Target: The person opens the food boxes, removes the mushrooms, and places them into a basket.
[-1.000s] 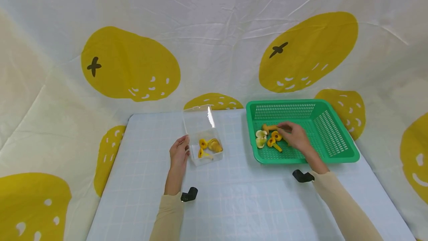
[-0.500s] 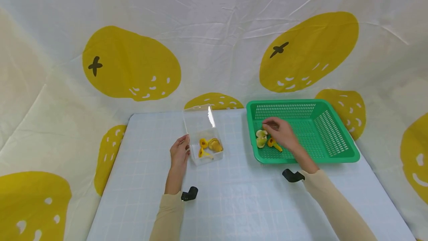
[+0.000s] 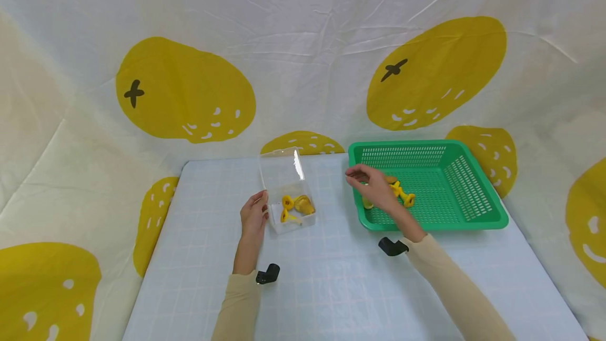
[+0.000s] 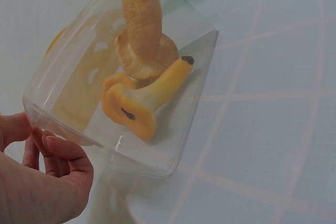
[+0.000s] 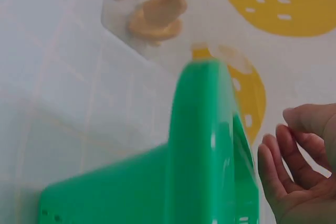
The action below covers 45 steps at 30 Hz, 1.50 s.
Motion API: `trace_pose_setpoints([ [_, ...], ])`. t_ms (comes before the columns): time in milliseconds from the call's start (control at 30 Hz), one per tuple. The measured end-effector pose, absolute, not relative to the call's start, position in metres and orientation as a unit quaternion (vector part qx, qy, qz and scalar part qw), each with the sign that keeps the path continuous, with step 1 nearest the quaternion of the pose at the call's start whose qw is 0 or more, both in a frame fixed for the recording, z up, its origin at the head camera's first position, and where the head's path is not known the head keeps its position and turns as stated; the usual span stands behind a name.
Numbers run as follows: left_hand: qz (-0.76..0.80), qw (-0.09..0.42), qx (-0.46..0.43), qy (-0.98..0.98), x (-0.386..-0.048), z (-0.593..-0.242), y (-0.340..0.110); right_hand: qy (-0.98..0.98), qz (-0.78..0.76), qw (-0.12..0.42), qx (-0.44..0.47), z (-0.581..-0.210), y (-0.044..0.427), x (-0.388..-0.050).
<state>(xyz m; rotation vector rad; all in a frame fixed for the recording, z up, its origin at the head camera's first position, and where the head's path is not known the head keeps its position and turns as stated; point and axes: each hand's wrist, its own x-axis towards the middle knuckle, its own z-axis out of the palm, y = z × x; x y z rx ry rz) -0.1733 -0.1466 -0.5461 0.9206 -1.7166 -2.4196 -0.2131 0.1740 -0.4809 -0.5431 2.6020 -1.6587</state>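
Note:
My left hand (image 3: 254, 216) pinches the left side of a clear plastic box (image 3: 282, 229) with its lid (image 3: 282, 169) raised. Inside the box lie yellow mushrooms (image 3: 287, 202) and a thicker tan mushroom (image 3: 304, 204); the left wrist view shows the tan mushroom (image 4: 142, 22) stem up. Over the left rim of a green basket (image 3: 483, 222) hovers my right hand (image 3: 376, 188), fingers loosely bent. In the right wrist view no object shows between its thumb and fingers. Yellow mushrooms (image 3: 407, 199), a brownish one (image 3: 391, 179) and a partly hidden pale green piece (image 3: 366, 203) lie in the basket.
A pale checked cloth (image 3: 326, 278) covers the table. Behind it hangs a white sheet (image 3: 307, 67) printed with yellow fruit. Between box and basket lies a strip of tablecloth. Small black cameras (image 3: 268, 274) sit at both wrists.
My right hand has moved left across the basket to its left rim. The yellow mushrooms in the basket have shifted right and turned. My left hand stays at the box.

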Motion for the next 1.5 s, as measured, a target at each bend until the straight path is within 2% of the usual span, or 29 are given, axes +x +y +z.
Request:
trace_pose_setpoints([
  [633,-0.775,0.014,0.302,-0.555,-0.173,-0.547,-0.146,0.829,-0.508,0.03,-0.232,-0.49,0.098,-0.213],
  [933,-0.778,0.012,0.301,-0.551,-0.174,-0.548,-0.144,0.825,-0.502,0.088,-0.245,-0.496,0.073,-0.21],
  [1333,-0.774,0.012,0.305,-0.555,-0.174,-0.546,-0.147,0.872,-0.377,0.118,-0.29,-0.497,0.043,-0.21],
  [1500,-0.776,0.011,0.301,-0.554,-0.174,-0.548,-0.148,0.911,-0.236,0.077,-0.33,-0.5,0.031,-0.206],
])
